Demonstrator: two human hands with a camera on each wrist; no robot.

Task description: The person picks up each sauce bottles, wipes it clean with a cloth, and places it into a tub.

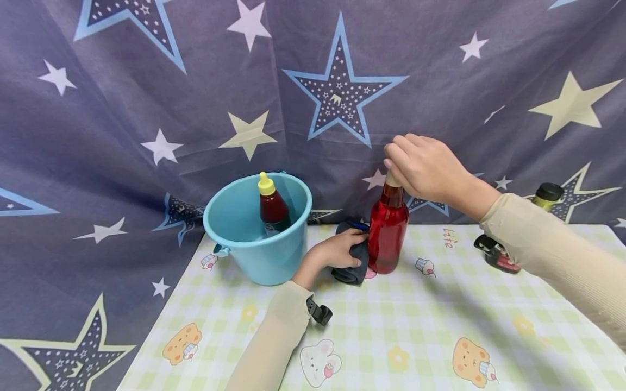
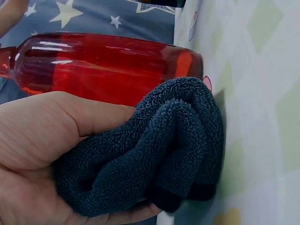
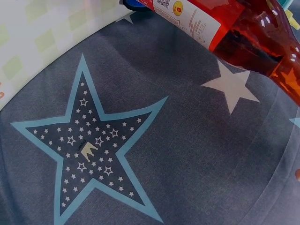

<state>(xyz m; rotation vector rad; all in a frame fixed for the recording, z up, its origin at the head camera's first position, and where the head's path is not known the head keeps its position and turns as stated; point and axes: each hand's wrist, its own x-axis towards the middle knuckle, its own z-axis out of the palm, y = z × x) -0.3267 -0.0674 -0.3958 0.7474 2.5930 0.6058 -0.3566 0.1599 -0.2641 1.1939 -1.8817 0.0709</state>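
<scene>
A clear red bottle [image 1: 388, 231] stands upright on the checked tablecloth [image 1: 420, 326]. My right hand [image 1: 400, 163] grips its top from above, fingers curled over the cap, which is mostly hidden. My left hand [image 1: 342, 245] holds a bunched dark blue towel [image 1: 353, 269] pressed against the bottle's lower left side. In the left wrist view the towel [image 2: 154, 154] fills my left hand [image 2: 37, 136] and touches the red bottle [image 2: 108, 65] near its base. The right wrist view shows the red bottle [image 3: 248, 37] with its label; that hand is out of frame.
A light blue bucket [image 1: 259, 255] stands left of the towel with a yellow-capped sauce bottle [image 1: 271, 209] inside. A black-capped bottle [image 1: 548, 194] stands at the back right, behind my right sleeve. A star-patterned cloth [image 1: 146, 108] hangs behind the table.
</scene>
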